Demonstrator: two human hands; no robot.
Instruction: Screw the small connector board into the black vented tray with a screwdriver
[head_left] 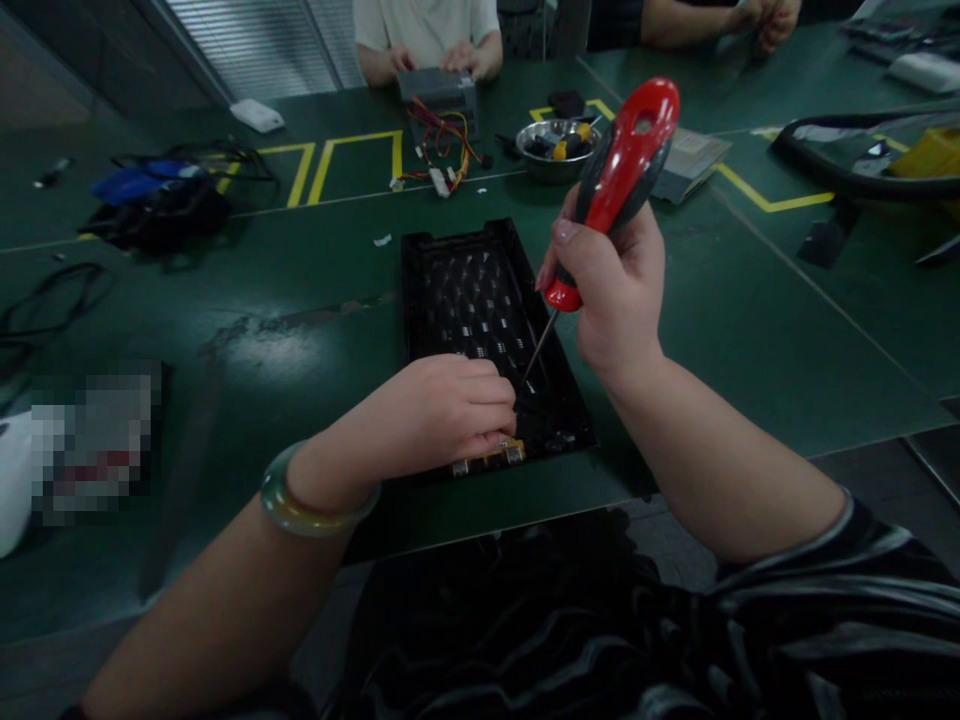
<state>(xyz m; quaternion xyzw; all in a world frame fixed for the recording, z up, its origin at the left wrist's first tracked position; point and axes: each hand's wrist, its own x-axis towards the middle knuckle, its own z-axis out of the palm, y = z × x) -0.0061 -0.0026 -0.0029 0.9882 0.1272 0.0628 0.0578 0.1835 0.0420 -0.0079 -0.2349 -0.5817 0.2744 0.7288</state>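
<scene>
My right hand (619,280) is wrapped around a screwdriver (634,140) with a red and black handle. Its thin shaft slants down to the left, and the tip is over the inside of a black plastic casing (551,400). The casing lies on the table with its open side up and shows rows of small slots. My left hand (457,410) has its fingers curled closed at the casing's near end. Just under those fingers sits a small yellowish circuit board (491,457) with silver connectors; the fingertips and part of the board are hidden.
Beyond the casing stands a metal bowl (555,165) of tools. Across the green table (300,400) a person handles a grey box (442,95) with coloured wires (450,150). A blue and black bundle (154,195) lies at left, a black-rimmed bag (870,150) at right.
</scene>
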